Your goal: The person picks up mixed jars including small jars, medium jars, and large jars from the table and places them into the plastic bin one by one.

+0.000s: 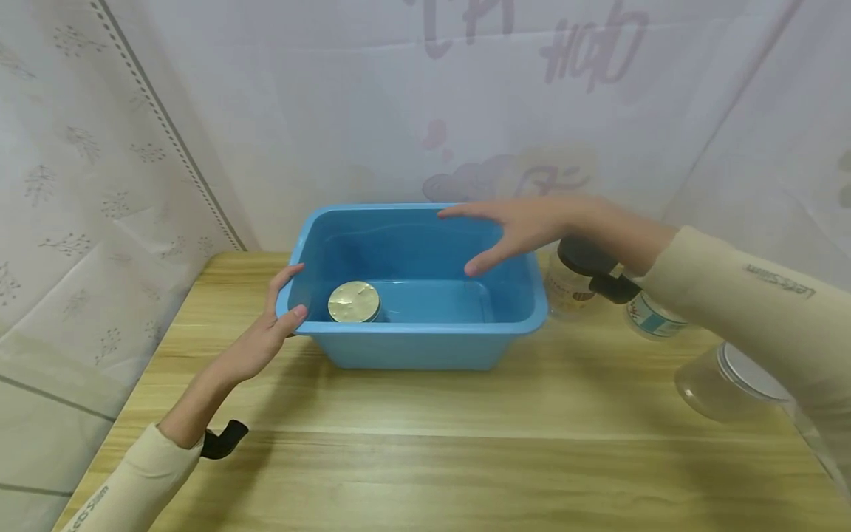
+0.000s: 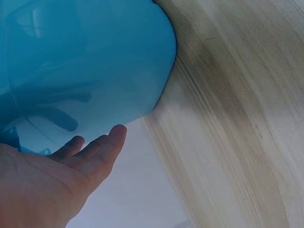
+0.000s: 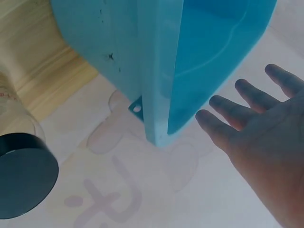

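Right now my left hand (image 1: pixel 266 336) has its grip on the near-left corner of the blue tub (image 1: pixel 412 347) — thumb hooked over the rim, fingers against the outer wall, as far as the head view shows. My right hand (image 1: pixel 525 229) hangs above the tub's far-right side, fingers straight and spread, holding nothing and not touching the rim; in the right wrist view the tub's corner sits just ahead of the fingertips (image 3: pixel 213 121).

The tub's long axis runs left to right across me, so each hand is at one of its short ends, the left hand the only one in contact. Inside, just beyond my left grip, stands a jar with a gold lid (image 1: pixel 354 301), against the near wall.

Room for moving: the worktop (image 1: pixel 425 451) is bare toward me, and its left edge lies not far from my left grip. To the right of the tub it is crowded — a black-capped jar (image 1: pixel 570 284) almost beside its wall, another bottle (image 1: pixel 648 314) next to that, and a clear jar lying on its side (image 1: pixel 725 384) nearer me. A curtain (image 1: pixel 332 111) hangs close behind.
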Available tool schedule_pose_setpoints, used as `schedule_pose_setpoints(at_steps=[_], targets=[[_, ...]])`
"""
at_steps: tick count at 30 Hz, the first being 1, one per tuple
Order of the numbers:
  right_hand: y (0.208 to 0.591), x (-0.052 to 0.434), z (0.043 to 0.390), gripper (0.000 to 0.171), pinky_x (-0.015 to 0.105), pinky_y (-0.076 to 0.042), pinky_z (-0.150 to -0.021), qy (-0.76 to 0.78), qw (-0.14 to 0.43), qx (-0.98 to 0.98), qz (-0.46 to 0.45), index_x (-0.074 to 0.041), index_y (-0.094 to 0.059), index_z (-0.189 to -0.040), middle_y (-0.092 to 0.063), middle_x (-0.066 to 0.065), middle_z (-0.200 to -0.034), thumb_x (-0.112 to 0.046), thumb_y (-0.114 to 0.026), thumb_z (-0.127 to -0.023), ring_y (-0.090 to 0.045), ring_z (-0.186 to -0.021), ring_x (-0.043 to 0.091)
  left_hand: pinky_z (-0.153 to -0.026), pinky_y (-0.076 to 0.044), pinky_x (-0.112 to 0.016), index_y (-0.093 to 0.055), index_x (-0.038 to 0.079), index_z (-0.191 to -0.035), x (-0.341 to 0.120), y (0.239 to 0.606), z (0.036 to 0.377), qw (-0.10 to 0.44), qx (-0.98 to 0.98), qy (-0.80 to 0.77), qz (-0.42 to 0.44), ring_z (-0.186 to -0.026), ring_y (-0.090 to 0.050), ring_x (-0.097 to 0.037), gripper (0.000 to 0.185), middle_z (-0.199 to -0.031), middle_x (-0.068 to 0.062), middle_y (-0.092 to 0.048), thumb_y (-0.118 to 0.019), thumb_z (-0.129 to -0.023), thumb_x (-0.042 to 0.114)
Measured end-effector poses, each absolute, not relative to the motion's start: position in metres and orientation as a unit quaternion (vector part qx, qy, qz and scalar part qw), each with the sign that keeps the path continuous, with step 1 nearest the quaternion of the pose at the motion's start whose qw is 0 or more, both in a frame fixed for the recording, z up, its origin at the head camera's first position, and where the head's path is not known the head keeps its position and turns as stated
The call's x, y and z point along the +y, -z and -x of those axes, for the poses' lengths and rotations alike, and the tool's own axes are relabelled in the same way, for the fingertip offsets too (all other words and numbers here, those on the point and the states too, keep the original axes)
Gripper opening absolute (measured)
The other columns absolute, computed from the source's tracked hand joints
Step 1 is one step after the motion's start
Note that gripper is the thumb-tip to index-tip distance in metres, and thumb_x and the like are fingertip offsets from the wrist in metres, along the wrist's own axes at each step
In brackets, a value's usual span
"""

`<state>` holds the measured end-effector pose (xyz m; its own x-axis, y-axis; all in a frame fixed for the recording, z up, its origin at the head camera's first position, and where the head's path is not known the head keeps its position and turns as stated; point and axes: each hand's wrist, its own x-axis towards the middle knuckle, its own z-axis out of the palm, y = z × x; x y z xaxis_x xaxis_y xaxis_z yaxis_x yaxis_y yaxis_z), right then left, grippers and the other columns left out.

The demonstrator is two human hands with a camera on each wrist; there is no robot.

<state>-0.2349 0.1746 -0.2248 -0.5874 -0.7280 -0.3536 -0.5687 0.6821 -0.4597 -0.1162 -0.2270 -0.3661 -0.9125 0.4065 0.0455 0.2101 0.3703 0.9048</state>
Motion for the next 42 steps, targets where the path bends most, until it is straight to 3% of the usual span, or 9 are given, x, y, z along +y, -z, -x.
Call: schedule_pose_setpoints(at_steps=[7,14,22,33,36,39,42], targets=[[0.223,0.2,0.233,0.087,0.063,-0.021,-0.112,0.171,0.23,0.887,0.362,-0.028,-0.018,-0.163,-0.015,-0.003,-0.166,-0.055,-0.065,-0.095,-0.015,-0.15,0.027,-0.099,-0.031,-0.072,0.001,0.031,-0.159,-0.226,0.368,0.117,0.088,0.819,-0.534,-0.193,-0.137,-0.026,-0.055,0.062,-0.161,-0.022,0.004,-0.035,-0.109,0.026],[0.223,0.23,0.231,0.084,0.07,-0.022,-0.108,0.202,0.203,0.901,0.325,-0.029,-0.018,-0.163,-0.018,0.001,-0.166,-0.049,-0.065,-0.097,-0.018,-0.149,0.037,-0.101,-0.027,-0.073,0.003,0.031,-0.159,-0.226,0.367,0.117,0.088,0.818,-0.533,-0.198,-0.139,-0.023,-0.054,0.063,-0.162,-0.02,0.006,-0.035,-0.109,0.026],[0.231,0.271,0.231,0.081,0.064,-0.02,-0.112,0.245,0.183,0.903,0.302,-0.021,-0.018,-0.163,-0.019,0.005,-0.166,-0.037,-0.065,-0.1,-0.021,-0.148,0.037,-0.101,-0.025,-0.075,0.003,0.031,-0.159,-0.226,0.368,0.117,0.086,0.822,-0.528,-0.197,-0.139,-0.02,-0.055,0.063,-0.162,-0.019,0.008,-0.035,-0.109,0.027],[0.245,0.337,0.222,0.078,0.066,-0.026,-0.108,0.315,0.141,0.901,0.261,-0.018,-0.022,-0.162,-0.024,0.015,-0.163,-0.018,-0.068,-0.1,-0.025,-0.144,0.046,-0.101,-0.023,-0.077,0.003,0.03,-0.159,-0.226,0.369,0.118,0.079,0.823,-0.526,-0.2,-0.14,-0.017,-0.055,0.063,-0.162,-0.02,0.008,-0.034,-0.109,0.026],[0.25,0.355,0.218,0.078,0.043,-0.033,-0.112,0.318,0.13,0.906,0.247,-0.015,-0.021,-0.162,-0.026,0.017,-0.162,-0.015,-0.068,-0.099,-0.028,-0.143,0.046,-0.101,-0.022,-0.077,0.003,0.029,-0.159,-0.225,0.369,0.118,0.078,0.821,-0.528,-0.203,-0.14,-0.016,-0.055,0.063,-0.161,-0.02,0.008,-0.034,-0.109,0.025],[0.256,0.371,0.214,0.079,0.016,-0.037,-0.1,0.322,0.119,0.91,0.233,-0.013,-0.022,-0.161,-0.027,0.019,-0.161,-0.013,-0.069,-0.098,-0.03,-0.141,0.047,-0.1,-0.023,-0.077,0.003,0.028,-0.159,-0.224,0.369,0.118,0.077,0.819,-0.531,-0.205,-0.14,-0.016,-0.055,0.063,-0.161,-0.021,0.008,-0.034,-0.109,0.025],[0.263,0.386,0.211,0.08,0.008,-0.036,-0.091,0.327,0.115,0.912,0.22,-0.011,-0.021,-0.161,-0.026,0.023,-0.16,-0.011,-0.069,-0.098,-0.03,-0.139,0.05,-0.101,-0.022,-0.076,0.003,0.027,-0.159,-0.224,0.369,0.118,0.075,0.818,-0.532,-0.207,-0.14,-0.016,-0.055,0.063,-0.161,-0.022,0.008,-0.034,-0.108,0.025]])
